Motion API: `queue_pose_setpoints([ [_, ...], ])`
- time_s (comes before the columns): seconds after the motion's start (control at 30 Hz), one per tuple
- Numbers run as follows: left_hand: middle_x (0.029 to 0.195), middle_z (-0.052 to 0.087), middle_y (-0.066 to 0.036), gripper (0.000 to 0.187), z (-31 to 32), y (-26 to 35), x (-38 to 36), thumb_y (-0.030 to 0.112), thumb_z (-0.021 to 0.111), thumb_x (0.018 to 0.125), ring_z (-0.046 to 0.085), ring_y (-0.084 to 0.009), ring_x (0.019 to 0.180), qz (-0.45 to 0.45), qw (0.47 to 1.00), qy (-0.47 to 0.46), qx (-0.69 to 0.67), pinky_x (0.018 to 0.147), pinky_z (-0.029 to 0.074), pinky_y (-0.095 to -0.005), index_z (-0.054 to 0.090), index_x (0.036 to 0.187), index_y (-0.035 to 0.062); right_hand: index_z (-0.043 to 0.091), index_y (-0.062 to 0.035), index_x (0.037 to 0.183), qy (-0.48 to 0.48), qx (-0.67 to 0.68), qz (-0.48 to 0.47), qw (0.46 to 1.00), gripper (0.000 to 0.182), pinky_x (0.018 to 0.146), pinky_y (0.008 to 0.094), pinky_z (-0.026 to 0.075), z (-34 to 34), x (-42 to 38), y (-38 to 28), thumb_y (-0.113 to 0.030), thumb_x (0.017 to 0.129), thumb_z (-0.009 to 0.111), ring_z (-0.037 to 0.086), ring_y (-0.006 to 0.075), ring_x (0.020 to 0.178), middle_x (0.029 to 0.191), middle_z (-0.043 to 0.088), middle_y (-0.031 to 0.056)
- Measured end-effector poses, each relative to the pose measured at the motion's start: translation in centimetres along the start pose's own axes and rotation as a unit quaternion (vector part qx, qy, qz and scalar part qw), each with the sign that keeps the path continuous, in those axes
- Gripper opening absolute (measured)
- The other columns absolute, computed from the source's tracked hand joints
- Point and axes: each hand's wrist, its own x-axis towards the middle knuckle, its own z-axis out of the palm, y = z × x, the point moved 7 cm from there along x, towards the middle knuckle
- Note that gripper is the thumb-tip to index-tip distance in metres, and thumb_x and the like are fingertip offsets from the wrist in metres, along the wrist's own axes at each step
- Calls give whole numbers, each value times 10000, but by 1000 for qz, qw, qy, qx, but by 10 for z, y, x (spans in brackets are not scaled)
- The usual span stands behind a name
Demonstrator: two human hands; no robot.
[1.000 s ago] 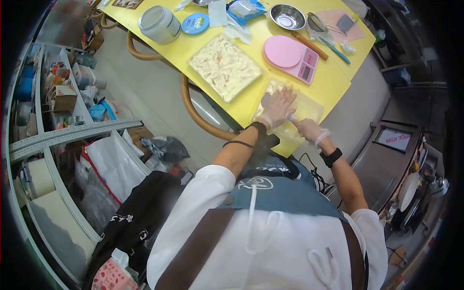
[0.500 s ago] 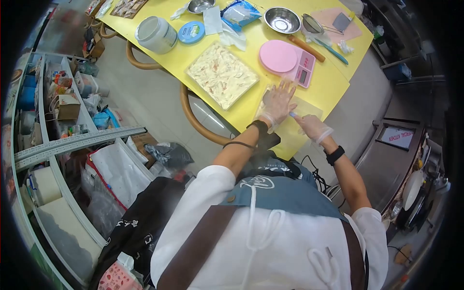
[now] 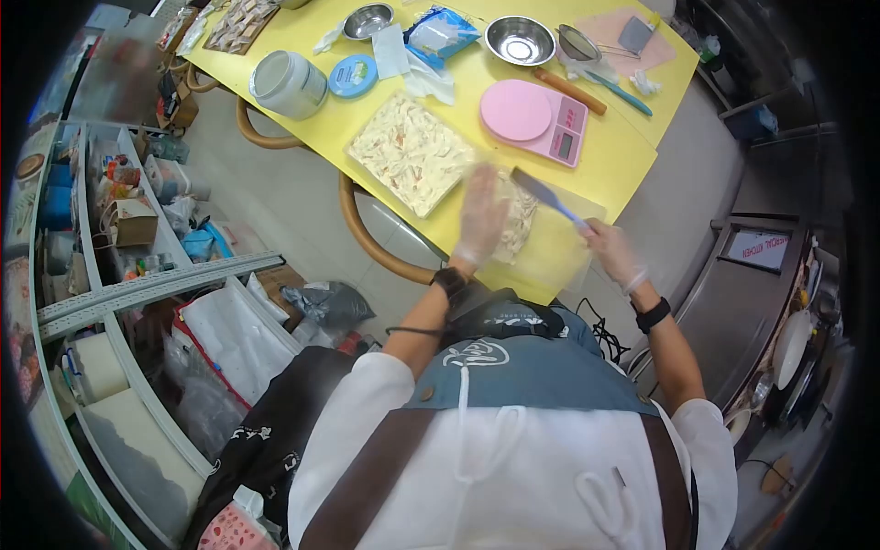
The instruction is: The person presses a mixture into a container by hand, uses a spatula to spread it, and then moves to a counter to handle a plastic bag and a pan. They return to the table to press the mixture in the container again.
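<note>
My right hand (image 3: 616,255), in a clear glove, is wrapped round the purple-blue handle of a spatula (image 3: 550,196) with a dark, flat blade. Its blade points up and left, over a creamy, streaked mixture (image 3: 516,235) on a translucent sheet (image 3: 564,240). To the left of that mixture is my left hand (image 3: 483,216), also gloved, its fingers stretched out and somewhat smeared by motion. The fingers come close to the right edge of a shallow rectangular tray (image 3: 431,210), which is filled with a lumpy cream-coloured mixture (image 3: 408,151).
A pink kitchen scale (image 3: 518,111) lies beyond my hands, beside a wooden rolling pin (image 3: 570,91). Steel bowls (image 3: 520,40), a strainer (image 3: 579,42), a white tub (image 3: 288,84) and a blue lid (image 3: 353,76) stand farther back on the yellow table. A curved chair (image 3: 359,225) borders the table's left side.
My left hand has moved left, uncovering the mixture on the sheet. My right hand has shifted right and down, and the spatula's blade now shows. The view has shifted slightly.
</note>
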Motion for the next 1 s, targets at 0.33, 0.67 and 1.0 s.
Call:
queue_pose_setpoints([
  [0.33, 1366, 336, -221, 517, 10, -15, 2, 235, 468, 895, 287, -356, 1289, 58, 995, -9, 79, 1073, 223, -417, 345, 1321, -30, 618, -148, 1024, 168, -205, -151, 952, 222, 653, 394, 460, 10, 17, -13, -224, 835, 529, 560, 294, 759, 824, 535, 123],
  [0.67, 1381, 270, -285, 664, 75, 2, -4, 385, 409, 894, 183, -376, 1326, 12, 934, -175, 311, 1093, 120, -445, 287, 1321, -108, 616, -128, 993, 115, -208, -102, 966, 221, 659, 415, 470, 14, 43, -3, -253, 868, 485, 592, 324, 773, 857, 587, 148],
  [1.0, 1333, 356, -239, 560, 52, 0, 17, 317, 434, 887, 302, -362, 1261, -71, 941, -299, 139, 1041, 230, -451, 349, 1294, -60, 608, -83, 904, 5, -210, -63, 976, 309, 642, 443, 471, 9, 55, -17, -333, 910, 426, 605, 351, 718, 776, 623, 177],
])
